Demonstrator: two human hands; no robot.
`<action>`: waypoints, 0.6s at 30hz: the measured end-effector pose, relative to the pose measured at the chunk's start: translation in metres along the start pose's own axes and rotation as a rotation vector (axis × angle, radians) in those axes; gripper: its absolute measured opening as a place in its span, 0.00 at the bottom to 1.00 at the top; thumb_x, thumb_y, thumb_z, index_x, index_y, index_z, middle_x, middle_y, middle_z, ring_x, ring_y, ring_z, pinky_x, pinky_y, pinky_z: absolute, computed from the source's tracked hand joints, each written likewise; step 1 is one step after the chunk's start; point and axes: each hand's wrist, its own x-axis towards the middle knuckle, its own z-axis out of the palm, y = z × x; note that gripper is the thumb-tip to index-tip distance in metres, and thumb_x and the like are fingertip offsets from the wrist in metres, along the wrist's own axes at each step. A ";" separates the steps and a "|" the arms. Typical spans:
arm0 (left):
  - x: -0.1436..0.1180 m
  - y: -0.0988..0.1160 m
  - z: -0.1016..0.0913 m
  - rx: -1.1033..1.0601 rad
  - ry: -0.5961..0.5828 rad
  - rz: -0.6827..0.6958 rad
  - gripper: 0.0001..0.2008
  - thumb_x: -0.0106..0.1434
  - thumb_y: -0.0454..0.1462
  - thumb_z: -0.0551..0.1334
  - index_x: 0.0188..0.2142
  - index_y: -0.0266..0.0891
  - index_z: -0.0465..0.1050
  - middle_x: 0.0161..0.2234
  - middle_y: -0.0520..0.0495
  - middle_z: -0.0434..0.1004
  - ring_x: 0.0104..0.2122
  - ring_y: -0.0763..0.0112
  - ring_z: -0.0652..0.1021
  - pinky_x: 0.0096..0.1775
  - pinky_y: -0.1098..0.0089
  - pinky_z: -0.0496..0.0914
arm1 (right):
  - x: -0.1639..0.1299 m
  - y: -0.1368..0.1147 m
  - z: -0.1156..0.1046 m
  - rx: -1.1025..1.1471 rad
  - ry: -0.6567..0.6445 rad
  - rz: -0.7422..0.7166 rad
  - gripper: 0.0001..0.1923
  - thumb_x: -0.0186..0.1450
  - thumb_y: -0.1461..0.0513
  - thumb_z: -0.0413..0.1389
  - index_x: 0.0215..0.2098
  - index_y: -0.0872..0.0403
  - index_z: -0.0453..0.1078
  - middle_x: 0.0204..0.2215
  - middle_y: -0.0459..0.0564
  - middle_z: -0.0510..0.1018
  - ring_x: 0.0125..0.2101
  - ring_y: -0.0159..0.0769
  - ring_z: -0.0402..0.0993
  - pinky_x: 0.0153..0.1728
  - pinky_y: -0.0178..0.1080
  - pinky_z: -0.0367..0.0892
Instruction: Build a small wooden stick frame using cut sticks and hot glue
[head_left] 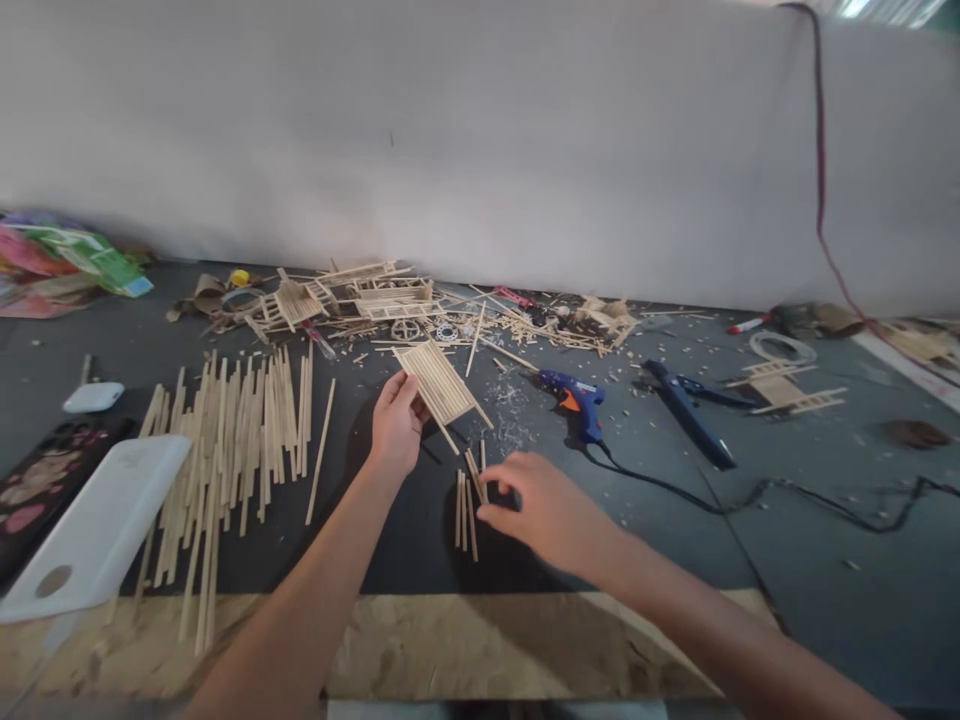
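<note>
My left hand (397,422) is closed on the left edge of a small panel of wooden sticks (436,385). The panel is tilted above the dark tabletop, with two longer sticks jutting from its near end. My right hand (551,510) is over a little group of short sticks (465,515), its thumb and forefinger apart with a gap between them. Its fingertips are beside the short sticks; whether they touch one I cannot tell. The other fingers of that hand are mostly hidden.
A blue glue gun (574,397) lies right of the panel, its black cable (675,488) trailing rightward. Beyond it is a dark blue stapler-like tool (690,415). Many loose sticks (232,430), a white power bank (101,530) and a phone case (52,490) lie left. Stick models (390,295) line the wall.
</note>
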 end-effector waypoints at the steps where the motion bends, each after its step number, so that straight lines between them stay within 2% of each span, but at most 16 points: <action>1: 0.000 0.000 0.000 0.004 -0.008 0.006 0.11 0.50 0.38 0.64 0.33 0.40 0.66 0.28 0.55 0.73 0.26 0.77 0.74 0.33 0.73 0.68 | 0.003 -0.006 0.009 -0.052 0.007 -0.020 0.18 0.56 0.55 0.56 0.42 0.54 0.69 0.33 0.52 0.71 0.37 0.40 0.65 0.37 0.39 0.60; 4: -0.001 -0.001 0.000 0.013 -0.036 0.015 0.10 0.50 0.39 0.63 0.33 0.40 0.67 0.29 0.55 0.73 0.27 0.77 0.74 0.34 0.72 0.68 | 0.012 -0.012 0.028 -0.168 0.007 -0.039 0.26 0.51 0.54 0.60 0.46 0.56 0.66 0.37 0.55 0.70 0.40 0.45 0.63 0.38 0.42 0.59; 6: -0.001 -0.001 0.000 0.012 -0.040 0.014 0.10 0.51 0.38 0.63 0.34 0.40 0.67 0.29 0.55 0.73 0.27 0.77 0.74 0.34 0.72 0.68 | 0.016 -0.011 0.033 -0.209 -0.007 -0.036 0.27 0.50 0.54 0.61 0.45 0.57 0.66 0.37 0.55 0.70 0.40 0.45 0.63 0.38 0.43 0.59; 18: -0.001 -0.002 0.000 0.000 -0.032 0.018 0.10 0.52 0.38 0.63 0.35 0.40 0.68 0.30 0.54 0.73 0.27 0.76 0.74 0.34 0.72 0.68 | 0.022 -0.016 0.031 -0.120 -0.073 -0.009 0.26 0.48 0.60 0.62 0.44 0.58 0.63 0.40 0.56 0.69 0.41 0.45 0.62 0.39 0.43 0.59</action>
